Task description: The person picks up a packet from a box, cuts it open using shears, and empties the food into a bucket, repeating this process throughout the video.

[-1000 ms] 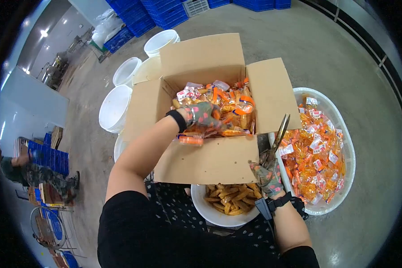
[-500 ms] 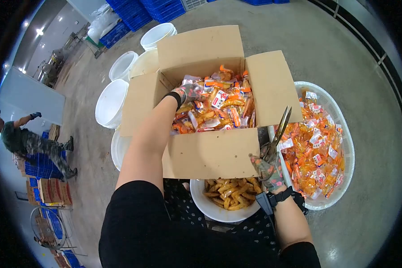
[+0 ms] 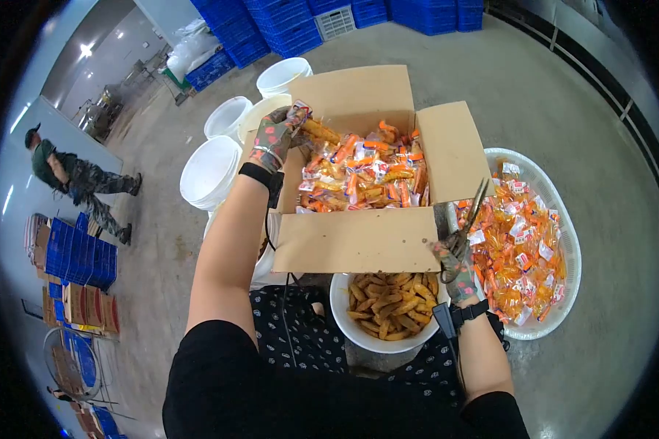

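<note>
My left hand (image 3: pixel 274 137), in a patterned glove, is closed on a clear food packet (image 3: pixel 319 132) with brown contents, over the left edge of the open cardboard box (image 3: pixel 355 238). Inside the box lie many similar packets (image 3: pixel 366 172) with orange and white labels. My right hand (image 3: pixel 455 274), gloved too, grips metal scissors (image 3: pixel 472 216) by the handles beside the front right corner of the box. The blades point up and stand slightly apart. Below the front flap, a white bowl (image 3: pixel 338 306) holds brown finger-shaped food pieces (image 3: pixel 392 304).
To my right stands a white basket (image 3: pixel 572 256) full of orange packets. White buckets (image 3: pixel 211 172) line the box's left side. Blue crates (image 3: pixel 278 25) are stacked at the back. A person (image 3: pixel 80 175) walks at the far left near more crates and cartons.
My left hand has come up from among the packets to the box's left edge, now with a packet in it. The right hand still holds the scissors. The view has shifted slightly.
</note>
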`<state>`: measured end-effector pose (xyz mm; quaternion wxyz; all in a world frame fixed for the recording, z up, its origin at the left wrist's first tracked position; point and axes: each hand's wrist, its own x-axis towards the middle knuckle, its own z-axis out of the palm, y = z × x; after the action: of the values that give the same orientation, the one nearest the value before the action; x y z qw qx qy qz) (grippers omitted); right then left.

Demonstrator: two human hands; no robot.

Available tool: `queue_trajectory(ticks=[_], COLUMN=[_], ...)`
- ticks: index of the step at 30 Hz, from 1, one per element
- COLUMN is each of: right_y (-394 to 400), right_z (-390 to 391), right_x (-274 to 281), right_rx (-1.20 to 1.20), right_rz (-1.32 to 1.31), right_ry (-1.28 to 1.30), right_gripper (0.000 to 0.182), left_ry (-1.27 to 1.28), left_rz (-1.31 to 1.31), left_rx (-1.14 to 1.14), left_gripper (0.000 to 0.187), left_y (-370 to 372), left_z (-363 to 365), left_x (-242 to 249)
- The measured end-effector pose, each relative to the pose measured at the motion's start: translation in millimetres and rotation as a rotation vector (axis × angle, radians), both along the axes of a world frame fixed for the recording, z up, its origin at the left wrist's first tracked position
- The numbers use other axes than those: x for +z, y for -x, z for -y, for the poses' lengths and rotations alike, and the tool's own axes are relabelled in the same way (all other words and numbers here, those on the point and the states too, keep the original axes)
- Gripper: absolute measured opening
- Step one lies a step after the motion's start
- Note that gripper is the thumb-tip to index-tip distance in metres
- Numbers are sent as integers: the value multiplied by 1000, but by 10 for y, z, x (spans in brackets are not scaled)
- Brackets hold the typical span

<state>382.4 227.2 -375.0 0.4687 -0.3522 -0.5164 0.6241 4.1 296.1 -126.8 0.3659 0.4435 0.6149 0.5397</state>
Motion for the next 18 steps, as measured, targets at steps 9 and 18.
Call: queue_trajectory(ticks=[9,18], right_y=[-247,-20], right_z=[740,1325], right_x=[1228,1851], right_rx=[-251,225], right_rz=[480,680], right_ry=[-119,-487], right_gripper=[26,38], left_ry=[-214,-388], left_rz=[187,381], left_rx=[-99,-381], left_gripper=[34,40], left_y=[-393,-863], left_z=[1094,1910], left_x=[235,13])
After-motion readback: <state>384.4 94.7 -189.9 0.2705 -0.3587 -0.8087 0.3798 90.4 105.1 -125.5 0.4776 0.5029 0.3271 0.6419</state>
